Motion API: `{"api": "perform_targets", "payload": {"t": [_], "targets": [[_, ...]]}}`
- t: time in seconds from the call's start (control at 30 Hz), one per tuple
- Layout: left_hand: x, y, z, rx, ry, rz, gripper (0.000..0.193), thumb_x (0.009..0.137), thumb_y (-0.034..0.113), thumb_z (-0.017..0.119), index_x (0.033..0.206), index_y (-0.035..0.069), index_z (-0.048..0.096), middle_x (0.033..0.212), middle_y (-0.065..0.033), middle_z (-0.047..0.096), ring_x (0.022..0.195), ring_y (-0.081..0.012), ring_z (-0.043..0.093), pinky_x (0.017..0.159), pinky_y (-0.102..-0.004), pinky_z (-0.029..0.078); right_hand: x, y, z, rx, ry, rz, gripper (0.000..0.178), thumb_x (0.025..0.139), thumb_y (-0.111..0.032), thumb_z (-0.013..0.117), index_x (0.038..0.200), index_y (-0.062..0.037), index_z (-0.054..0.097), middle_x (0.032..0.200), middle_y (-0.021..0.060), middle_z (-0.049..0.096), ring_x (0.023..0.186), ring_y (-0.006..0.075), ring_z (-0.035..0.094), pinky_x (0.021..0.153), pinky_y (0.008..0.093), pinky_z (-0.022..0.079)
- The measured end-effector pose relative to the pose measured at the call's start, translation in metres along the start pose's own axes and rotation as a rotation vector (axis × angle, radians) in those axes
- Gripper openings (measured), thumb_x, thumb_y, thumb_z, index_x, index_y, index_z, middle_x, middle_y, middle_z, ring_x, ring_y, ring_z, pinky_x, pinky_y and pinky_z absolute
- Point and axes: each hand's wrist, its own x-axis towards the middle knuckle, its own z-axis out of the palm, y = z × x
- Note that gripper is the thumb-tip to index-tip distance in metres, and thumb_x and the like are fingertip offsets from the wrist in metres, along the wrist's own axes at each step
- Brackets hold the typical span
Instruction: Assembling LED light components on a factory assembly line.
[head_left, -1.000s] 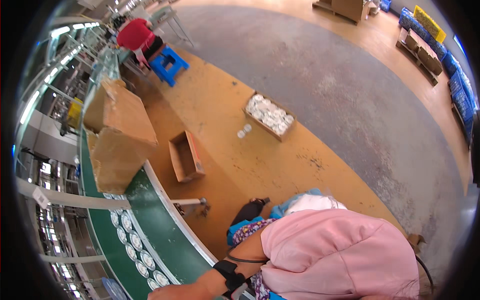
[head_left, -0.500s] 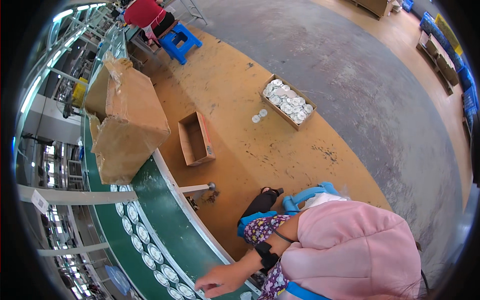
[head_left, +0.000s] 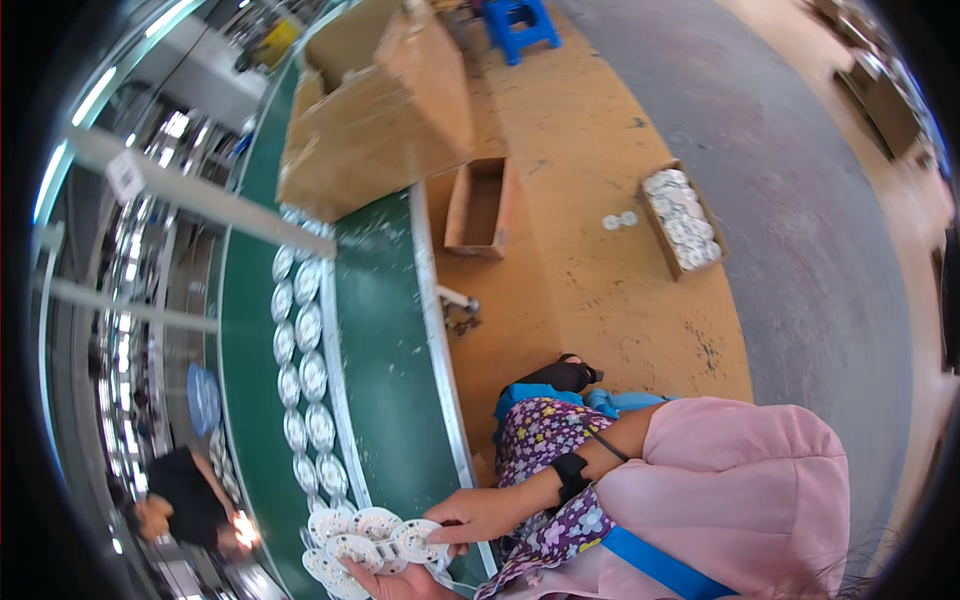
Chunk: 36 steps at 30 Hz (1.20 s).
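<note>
My left hand (head_left: 395, 583) has come in at the lower edge, its fingers closed under a fanned bunch of round white circuit boards (head_left: 352, 548) dotted with small yellowish spots. Just above it, my right hand (head_left: 470, 517), a black band on its wrist, pinches one white circuit board (head_left: 416, 541) at the right side of that bunch. Both hands are above the near end of the green conveyor (head_left: 390, 400). Beyond the bunch, two rows of round silvery-white pieces (head_left: 310, 376) run along the belt. Part of my left hand is cut off by the frame.
A large torn carton (head_left: 390, 120) stands on the belt farther off. On the floor are an open brown box (head_left: 480, 205), a box full of white discs (head_left: 684, 222) and a blue stool (head_left: 518, 28). A pale crossbar (head_left: 220, 205) spans the belt. Across it a person in black (head_left: 185, 500) sits.
The view has turned, and the cartons and belt show farther right and up. My right hand, seen bent over the belt before, now pinches a circuit board. My left hand has appeared with the bunch.
</note>
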Motion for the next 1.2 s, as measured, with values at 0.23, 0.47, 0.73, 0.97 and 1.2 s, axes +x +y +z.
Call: {"api": "perform_targets", "payload": {"t": [0.23, 0.47, 0.73, 0.97, 1.2], "targets": [[-0.026, 0.015, -0.039, -0.180, -0.193, 0.071, 0.046, 0.086, 0.035, 0.047, 0.123, 0.008, 0.042, 0.121, -0.0085, 0.049, 0.109, -0.0259, 0.047, 0.093, -0.0424, 0.036, 0.015, 0.010, 0.020, -0.121, 0.122, -0.018, 0.026, 0.089, -0.026, 0.046, 0.092, -0.0019, 0.055, 0.070, 0.0030, 0.056, 0.062, 0.0074, 0.054, 0.055, 0.0230, 0.045], [-0.038, 0.035, -0.109, -0.190, 0.072, 0.127, 0.048, 0.084, 0.029, 0.052, 0.124, 0.005, 0.040, 0.123, -0.0088, 0.047, 0.111, -0.0258, 0.045, 0.094, -0.0434, 0.035, 0.057, 0.003, 0.002, -0.513, 0.271, -0.105, 0.021, 0.088, -0.018, 0.046, 0.095, -0.0007, 0.054, 0.076, 0.0022, 0.056, 0.064, 0.0049, 0.052, 0.057, 0.0202, 0.045], [-0.067, 0.087, -0.155, -0.061, -0.040, -0.054, 0.072, 0.071, 0.016, 0.066, 0.128, -0.003, 0.027, 0.130, -0.0217, 0.033, 0.114, -0.0307, 0.042, 0.095, -0.0454, 0.034, 0.161, -0.016, 0.066, -0.812, -0.714, 0.382, 0.025, 0.088, -0.023, 0.046, 0.095, 0.0000, 0.053, 0.077, 0.0040, 0.058, 0.059, 0.0086, 0.056, 0.056, 0.0216, 0.046], [-0.118, 0.108, -0.217, -0.363, 0.095, 0.190, 0.063, 0.073, 0.022, 0.066, 0.127, 0.011, 0.036, 0.128, -0.0123, 0.041, 0.113, -0.0330, 0.042, 0.091, -0.0468, 0.039, 0.224, 0.073, 0.161, 0.157, -0.813, 1.183, 0.023, 0.088, -0.025, 0.046, 0.100, -0.0058, 0.052, 0.083, 0.0008, 0.058, 0.068, 0.0082, 0.056, 0.056, 0.0206, 0.047], [-0.097, 0.163, -0.244, 0.152, 0.621, 0.055, 0.050, 0.073, -0.007, 0.054, 0.119, -0.005, 0.037, 0.119, -0.0171, 0.047, 0.106, -0.0238, 0.049, 0.091, -0.0370, 0.040, 0.228, 0.095, 0.216, -1.291, -0.802, 0.090, 0.025, 0.084, -0.028, 0.051, 0.087, -0.0029, 0.053, 0.073, 0.0111, 0.058, 0.059, 0.0168, 0.057, 0.057, 0.0299, 0.046]]}}
